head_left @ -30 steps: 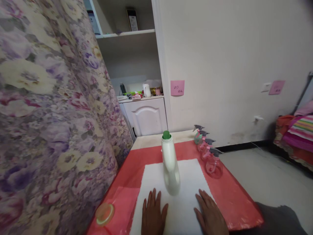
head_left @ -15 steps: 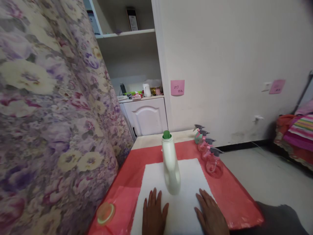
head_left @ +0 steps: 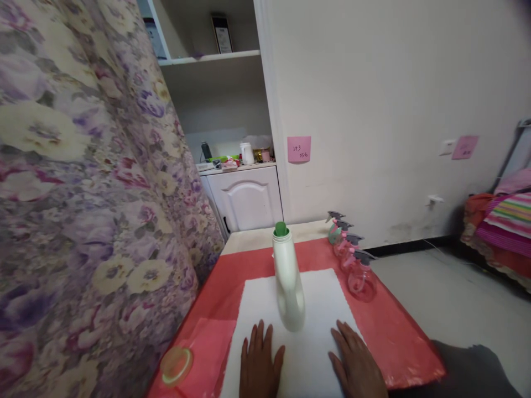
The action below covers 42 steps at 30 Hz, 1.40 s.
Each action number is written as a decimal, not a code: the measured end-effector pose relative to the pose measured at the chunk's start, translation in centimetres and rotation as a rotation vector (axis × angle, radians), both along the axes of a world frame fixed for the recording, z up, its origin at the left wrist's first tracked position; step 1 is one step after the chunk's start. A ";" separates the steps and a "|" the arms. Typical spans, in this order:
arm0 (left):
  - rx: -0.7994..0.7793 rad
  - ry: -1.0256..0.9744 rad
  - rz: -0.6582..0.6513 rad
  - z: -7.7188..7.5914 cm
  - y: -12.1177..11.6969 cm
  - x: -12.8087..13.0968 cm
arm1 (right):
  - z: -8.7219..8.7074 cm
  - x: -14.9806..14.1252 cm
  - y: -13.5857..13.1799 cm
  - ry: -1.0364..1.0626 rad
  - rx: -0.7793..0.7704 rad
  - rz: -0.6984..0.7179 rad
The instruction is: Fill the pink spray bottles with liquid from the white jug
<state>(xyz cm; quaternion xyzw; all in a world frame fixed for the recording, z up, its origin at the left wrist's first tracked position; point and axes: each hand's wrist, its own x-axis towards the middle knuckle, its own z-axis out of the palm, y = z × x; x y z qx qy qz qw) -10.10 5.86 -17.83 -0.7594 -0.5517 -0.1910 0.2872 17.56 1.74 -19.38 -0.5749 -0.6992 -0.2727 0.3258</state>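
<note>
Two hands lie flat on one white cloth [head_left: 315,331], and we count nothing in either. The left hand [head_left: 260,365] rests palm down, its fingers a little apart and pointing away from us, its thumb held off toward the middle. The right hand [head_left: 357,362] mirrors it near the cloth's right edge, with its fingers loosely spread; both grips are slack and wide.

One bottle [head_left: 287,276], pale green, stands upright on the cloth, just beyond the hands and between them, touching neither. We see one green spout [head_left: 280,228] in its neck, and one handle opening in its near side.

To its right we count four spray bottles [head_left: 362,284] in a single row running away from us: three pink, and the farthest greenish. All four have dark trigger heads. At the lower left lies one round thing [head_left: 176,366] with a pale rim; we cannot tell what it is.

One red cover [head_left: 402,342] spreads under the cloth, over one table [head_left: 253,239] whose far strip shows cream. Behind, we find two pink notes [head_left: 299,149] on one wall [head_left: 373,99], and one flowered curtain [head_left: 83,221] on the left.
</note>
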 end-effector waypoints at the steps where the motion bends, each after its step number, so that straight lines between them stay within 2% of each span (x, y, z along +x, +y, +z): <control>1: 0.009 0.004 0.003 -0.1 0.0 0.0 | 0.0 0.0 0.0 0.003 0.005 -0.001; 18: 0.049 -0.027 -0.007 -0.6 0.3 -0.1 | -0.5 0.1 0.3 -0.042 0.021 -0.006; 26: 0.055 -0.036 -0.005 -1.0 0.5 -0.1 | 0.1 0.0 0.2 -0.074 0.045 -0.017; 42: 0.064 0.009 -0.002 -0.3 0.4 0.0 | -0.1 -0.1 0.3 -0.043 0.035 -0.015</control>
